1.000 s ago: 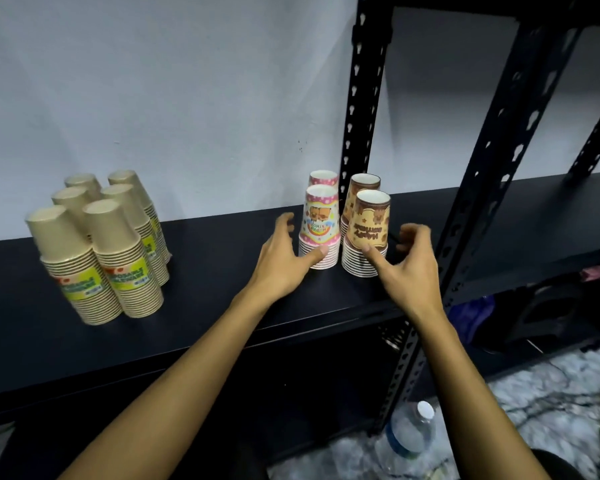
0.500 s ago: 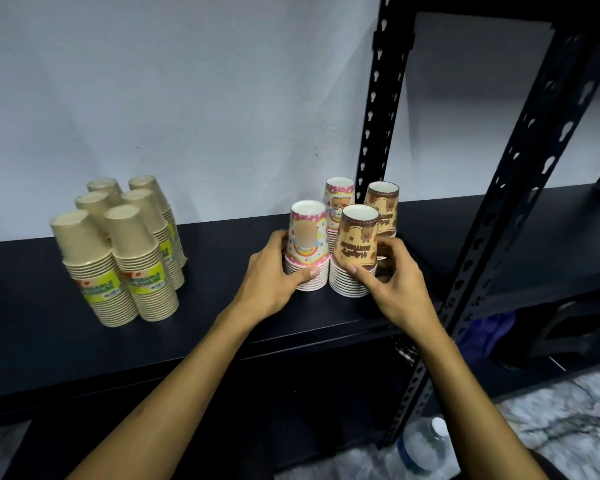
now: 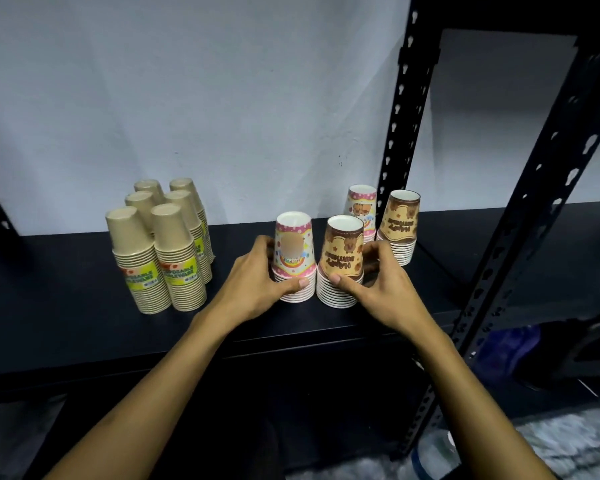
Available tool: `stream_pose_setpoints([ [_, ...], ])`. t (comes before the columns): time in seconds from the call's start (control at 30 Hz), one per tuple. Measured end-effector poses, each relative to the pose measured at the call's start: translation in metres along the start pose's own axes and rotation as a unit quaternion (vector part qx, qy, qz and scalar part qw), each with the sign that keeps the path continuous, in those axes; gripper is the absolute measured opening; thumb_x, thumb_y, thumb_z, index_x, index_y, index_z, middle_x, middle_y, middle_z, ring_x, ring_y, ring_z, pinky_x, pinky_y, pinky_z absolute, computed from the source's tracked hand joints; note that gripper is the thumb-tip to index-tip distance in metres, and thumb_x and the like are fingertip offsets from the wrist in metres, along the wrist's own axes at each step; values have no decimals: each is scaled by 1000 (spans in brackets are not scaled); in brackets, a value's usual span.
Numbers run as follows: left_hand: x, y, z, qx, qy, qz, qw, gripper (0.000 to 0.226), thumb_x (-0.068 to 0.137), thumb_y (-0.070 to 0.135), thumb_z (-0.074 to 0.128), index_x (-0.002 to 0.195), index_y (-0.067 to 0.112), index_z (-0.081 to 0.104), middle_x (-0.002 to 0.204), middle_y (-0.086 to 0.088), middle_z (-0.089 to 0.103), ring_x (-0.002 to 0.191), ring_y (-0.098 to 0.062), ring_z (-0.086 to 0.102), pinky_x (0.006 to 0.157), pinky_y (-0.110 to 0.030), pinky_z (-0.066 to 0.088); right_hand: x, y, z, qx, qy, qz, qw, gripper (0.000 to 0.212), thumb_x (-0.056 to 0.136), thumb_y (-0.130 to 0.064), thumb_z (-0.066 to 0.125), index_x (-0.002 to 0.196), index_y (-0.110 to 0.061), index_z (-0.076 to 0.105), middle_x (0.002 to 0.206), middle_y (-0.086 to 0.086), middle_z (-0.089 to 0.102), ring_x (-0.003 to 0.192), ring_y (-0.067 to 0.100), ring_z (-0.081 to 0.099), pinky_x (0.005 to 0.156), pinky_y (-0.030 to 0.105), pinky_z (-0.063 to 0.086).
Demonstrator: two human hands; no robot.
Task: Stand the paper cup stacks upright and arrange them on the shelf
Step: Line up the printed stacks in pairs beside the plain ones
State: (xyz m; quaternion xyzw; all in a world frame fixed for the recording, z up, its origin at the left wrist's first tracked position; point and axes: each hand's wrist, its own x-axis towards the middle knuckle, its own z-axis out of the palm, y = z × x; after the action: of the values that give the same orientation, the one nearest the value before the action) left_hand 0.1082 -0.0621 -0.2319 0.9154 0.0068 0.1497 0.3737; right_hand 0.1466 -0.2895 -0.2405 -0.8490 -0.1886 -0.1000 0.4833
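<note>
On the black shelf [image 3: 66, 317] stand several cup stacks, all upside down with rims on the shelf. My left hand [image 3: 257, 285] grips the front pink stack [image 3: 294, 251] at its base. My right hand [image 3: 378, 282] grips the front brown stack [image 3: 343, 258] beside it; the two stacks nearly touch. Behind them stand a second pink stack [image 3: 362, 209] and a second brown stack [image 3: 399, 223], apart from my hands. Several plain kraft stacks [image 3: 160, 251] with yellow-green labels stand grouped at the left.
A black perforated shelf post [image 3: 400, 133] rises just behind the rear stacks, and another post [image 3: 541, 188] slants at the right. A white wall backs the shelf. A water bottle [image 3: 430, 455] stands on the marbled floor below, near a blue item [image 3: 510, 348].
Both hands have closed on the front pink and brown stacks and drawn them forward and left, away from the rear pair. The camera view shifted right.
</note>
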Motion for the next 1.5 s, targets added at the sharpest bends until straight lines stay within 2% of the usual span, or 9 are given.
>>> stream_pose_setpoints([
  [0.13, 5, 19, -22, 45, 6, 31, 998, 98, 68, 57, 83, 145, 24, 33, 145, 1, 54, 127, -17, 57, 100, -32, 47, 12, -18, -20, -9, 15, -33, 999, 74, 75, -56, 80, 129, -24, 41, 131, -6, 52, 113, 13, 57, 95, 40, 53],
  [0.23, 18, 44, -46, 101, 10, 83, 991, 77, 80, 48, 78, 144, 26, 42, 145, -2, 52, 125, -19, 55, 93, -30, 43, 29, -37, -38, -39, -10, -87, 995, 77, 78, -44, 82, 139, -23, 39, 136, -3, 52, 118, 15, 57, 101, 42, 51],
  [0.37, 52, 75, -72, 242, -99, 137, 955, 55, 85, 48, 72, 135, 29, 57, 138, -1, 59, 127, -21, 53, 96, -30, 39, 50, -54, -49, -109, -90, -91, 986, 79, 78, -42, 82, 144, -27, 41, 133, 2, 57, 114, 17, 61, 97, 43, 54],
  [0.47, 70, 86, -81, 282, -186, 132, 932, 49, 84, 41, 76, 130, 27, 64, 127, -1, 68, 112, -16, 63, 87, -25, 43, 59, -53, -46, -147, -128, -87, 977, 78, 77, -41, 84, 144, -28, 45, 130, 2, 62, 115, 17, 61, 101, 41, 51],
  [0.63, 86, 84, -93, 318, -219, 136, 912, 49, 80, 43, 80, 124, 27, 68, 115, 5, 73, 99, -12, 65, 92, -31, 52, 69, -50, -32, -120, -128, -89, 981, 76, 77, -39, 84, 143, -22, 50, 134, 1, 62, 116, 15, 60, 102, 38, 51],
  [0.87, 108, 61, -117, 367, -233, 102, 895, 55, 78, 44, 82, 126, 21, 68, 118, 7, 72, 103, -16, 67, 95, -35, 51, 101, -60, 10, -111, -150, -83, 979, 69, 80, -32, 83, 140, -16, 54, 135, 4, 62, 114, 19, 63, 102, 38, 51],
  [1.07, 123, 39, -137, 388, -230, 89, 888, 43, 77, 42, 83, 113, 21, 74, 108, 6, 76, 96, -14, 69, 91, -34, 53, 130, -76, 34, -132, -185, -83, 970, 51, 80, -32, 83, 121, -17, 56, 116, 2, 65, 102, 21, 63, 86, 32, 51],
  [1.27, 129, 31, -149, 388, -234, 73, 888, 41, 75, 40, 84, 110, 22, 75, 106, 6, 76, 91, -12, 67, 87, -29, 51, 145, -82, 58, -117, -191, -86, 971, 51, 81, -30, 83, 122, -15, 55, 120, 6, 62, 103, 24, 64, 92, 41, 54],
  [1.5, 127, 27, -158, 381, -235, 52, 893, 46, 76, 38, 85, 117, 21, 73, 101, 7, 74, 63, 10, 58, 85, -27, 54, 150, -85, 69, -81, -204, -67, 973, 64, 80, -27, 84, 133, -17, 49, 125, 6, 59, 105, 25, 64, 94, 42, 54],
])
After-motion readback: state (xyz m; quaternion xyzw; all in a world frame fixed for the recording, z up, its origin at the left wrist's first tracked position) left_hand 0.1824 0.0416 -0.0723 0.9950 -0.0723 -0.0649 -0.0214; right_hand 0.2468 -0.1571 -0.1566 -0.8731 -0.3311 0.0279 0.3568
